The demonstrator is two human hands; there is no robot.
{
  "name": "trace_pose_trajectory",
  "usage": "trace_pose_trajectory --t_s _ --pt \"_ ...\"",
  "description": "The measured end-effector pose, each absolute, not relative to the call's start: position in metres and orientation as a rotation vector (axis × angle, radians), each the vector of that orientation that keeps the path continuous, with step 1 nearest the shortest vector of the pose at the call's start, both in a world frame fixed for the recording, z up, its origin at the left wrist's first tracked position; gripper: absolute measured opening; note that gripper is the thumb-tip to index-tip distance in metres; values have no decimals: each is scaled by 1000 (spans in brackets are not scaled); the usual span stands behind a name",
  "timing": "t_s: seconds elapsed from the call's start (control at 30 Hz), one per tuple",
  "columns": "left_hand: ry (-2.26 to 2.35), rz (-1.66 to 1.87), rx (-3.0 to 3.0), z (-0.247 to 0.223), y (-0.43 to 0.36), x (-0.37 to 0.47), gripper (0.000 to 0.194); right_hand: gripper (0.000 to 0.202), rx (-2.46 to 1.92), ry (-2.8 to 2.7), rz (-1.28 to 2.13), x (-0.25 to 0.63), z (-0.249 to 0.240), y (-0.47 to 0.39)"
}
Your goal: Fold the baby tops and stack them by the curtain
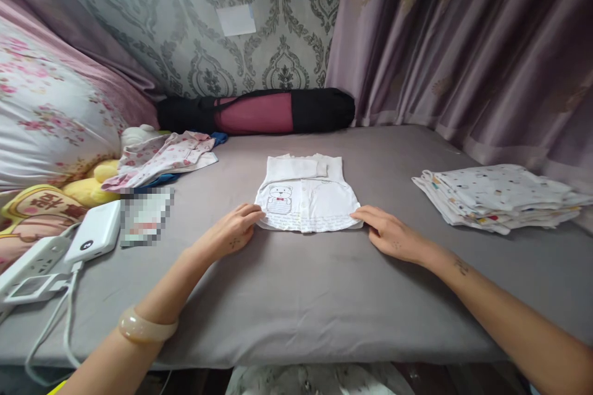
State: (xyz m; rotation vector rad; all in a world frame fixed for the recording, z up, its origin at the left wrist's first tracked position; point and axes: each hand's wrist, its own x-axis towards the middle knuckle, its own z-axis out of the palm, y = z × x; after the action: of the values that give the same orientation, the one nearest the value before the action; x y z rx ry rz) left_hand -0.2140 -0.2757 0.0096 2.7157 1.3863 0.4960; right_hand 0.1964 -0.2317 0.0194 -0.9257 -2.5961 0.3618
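Note:
A small white baby shirt with a printed bear lies flat on the grey sheet, its sleeves folded in across the chest. My left hand pinches the lower left corner of its hem. At the lower right corner, my right hand has its thumb and fingers closed on the hem. Both hands rest low, close to the sheet.
Folded printed cloths are stacked at the right. Loose baby clothes, a power bank with cables and a power strip lie left. A black and pink bag lies along the wall.

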Motion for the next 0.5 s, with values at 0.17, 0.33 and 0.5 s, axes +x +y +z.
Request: trace_pose_trajectory --t_s 0.17,0.33,0.5 --pt "1428 587 2715 8 -270 -212 42 46 -989 -2555 265 194 16 -223" --pt "1622 675 2606 11 -259 -206 19 26 -1108 -2494 110 185 18 -211" --pt "1742 967 2315 14 -244 -200 22 25 -1108 -2316 149 176 25 -190"
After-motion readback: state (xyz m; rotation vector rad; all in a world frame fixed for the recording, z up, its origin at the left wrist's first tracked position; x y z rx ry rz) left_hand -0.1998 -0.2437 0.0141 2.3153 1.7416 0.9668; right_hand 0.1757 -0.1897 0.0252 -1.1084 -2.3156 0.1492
